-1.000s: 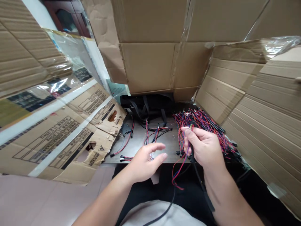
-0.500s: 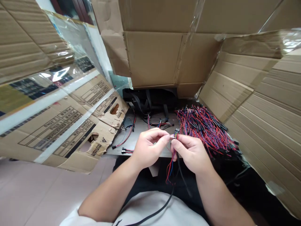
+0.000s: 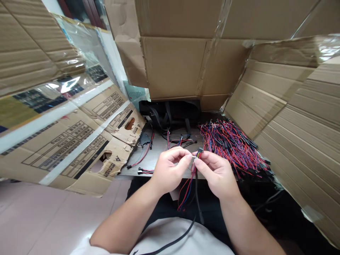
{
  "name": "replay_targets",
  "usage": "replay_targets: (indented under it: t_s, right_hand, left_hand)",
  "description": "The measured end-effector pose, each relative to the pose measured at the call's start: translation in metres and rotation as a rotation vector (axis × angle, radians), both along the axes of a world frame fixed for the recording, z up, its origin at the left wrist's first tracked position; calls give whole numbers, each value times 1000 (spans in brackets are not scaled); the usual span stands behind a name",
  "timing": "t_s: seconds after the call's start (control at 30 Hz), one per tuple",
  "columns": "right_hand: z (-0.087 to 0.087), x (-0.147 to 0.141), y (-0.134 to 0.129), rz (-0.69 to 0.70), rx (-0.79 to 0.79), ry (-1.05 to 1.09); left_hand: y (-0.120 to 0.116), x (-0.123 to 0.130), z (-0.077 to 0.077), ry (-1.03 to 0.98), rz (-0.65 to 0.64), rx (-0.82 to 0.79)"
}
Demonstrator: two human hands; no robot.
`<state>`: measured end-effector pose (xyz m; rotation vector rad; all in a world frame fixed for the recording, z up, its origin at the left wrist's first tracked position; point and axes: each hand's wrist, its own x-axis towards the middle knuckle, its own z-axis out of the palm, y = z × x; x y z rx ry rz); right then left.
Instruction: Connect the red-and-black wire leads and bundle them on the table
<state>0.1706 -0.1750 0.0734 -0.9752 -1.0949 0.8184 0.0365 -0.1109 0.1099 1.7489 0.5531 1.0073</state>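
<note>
My left hand [image 3: 170, 168] pinches a thin white wire [image 3: 194, 157] between thumb and forefinger. Close beside it, my right hand [image 3: 216, 171] is closed on a wire harness, whose black connector [image 3: 200, 150] sticks up above the fingers. Coloured wires run from that connector down into the grip. Below the hands hang red and blue wires [image 3: 186, 198] and a black cable [image 3: 198, 202]. The fingertips hide where the white wire meets the rest.
A big heap of red, blue and black wire leads [image 3: 231, 145] covers the table's right side. A few loose leads [image 3: 143, 156] lie on the left, in front of a black bag [image 3: 170, 115]. Cardboard walls [image 3: 175, 67] enclose the table on three sides.
The hanging red and blue wires have swung to the left, and the black cable hangs straighter. The connector has tilted and dropped slightly; both hands keep their hold.
</note>
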Motion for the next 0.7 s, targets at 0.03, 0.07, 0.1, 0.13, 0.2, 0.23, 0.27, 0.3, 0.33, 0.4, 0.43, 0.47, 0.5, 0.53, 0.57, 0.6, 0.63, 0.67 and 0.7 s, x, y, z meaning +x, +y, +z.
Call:
replay_targets:
  t_s: [0.03,0.07,0.1,0.13,0.2,0.23,0.27,0.3,0.33,0.4,0.43,0.47,0.5,0.53,0.57,0.6,0.63,0.67,0.7]
  right_hand:
    - [0,0,0,0,2,-9]
    - [0,0,0,-1,3,-14]
    - [0,0,-1,-5,5,-13]
    - [-1,0,-1,-8,5,-9]
    - [-2,1,0,-7,10,2]
    - [-3,1,1,-4,17,9]
    - [-5,1,2,0,31,17]
    - [-7,2,3,3,49,28]
    - [-9,2,4,5,69,45]
    - [-12,1,7,9,99,97]
    - [-13,1,8,15,100,128]
    - [-14,1,8,26,94,158]
    - [-14,0,9,42,82,185]
    - [-15,0,9,61,67,210]
    - [-15,-1,9,80,55,233]
    - [-15,-2,9,94,45,254]
    - [-15,-2,9,103,42,275]
    - [-15,-3,9,102,43,295]
    - [-15,-4,10,89,52,314]
  left_hand:
    - [0,0,0,-1,-10,3]
    - [0,0,1,-2,-16,5]
    - [0,0,0,-4,-20,5]
    - [-1,0,0,-7,-21,0]
    - [-1,0,-1,-17,-13,-5]
    - [-1,0,-2,-24,-8,-7]
    - [-2,1,-2,-29,-10,-16]
    - [-2,1,-3,-35,-19,-36]
    - [-2,2,-3,-43,-35,-71]
    - [-2,3,-4,-71,-86,-174]
    - [-2,4,-5,-90,-107,-228]
    - [-1,4,-6,-113,-119,-273]
    - [-1,4,-7,-137,-128,-308]
    - [0,4,-9,-155,-136,-337]
    - [1,4,-11,-169,-143,-361]
    - [2,4,-13,-179,-152,-381]
    - [2,4,-14,-185,-162,-396]
    - [2,4,-16,-191,-170,-406]
    - [2,4,-17,-197,-174,-411]
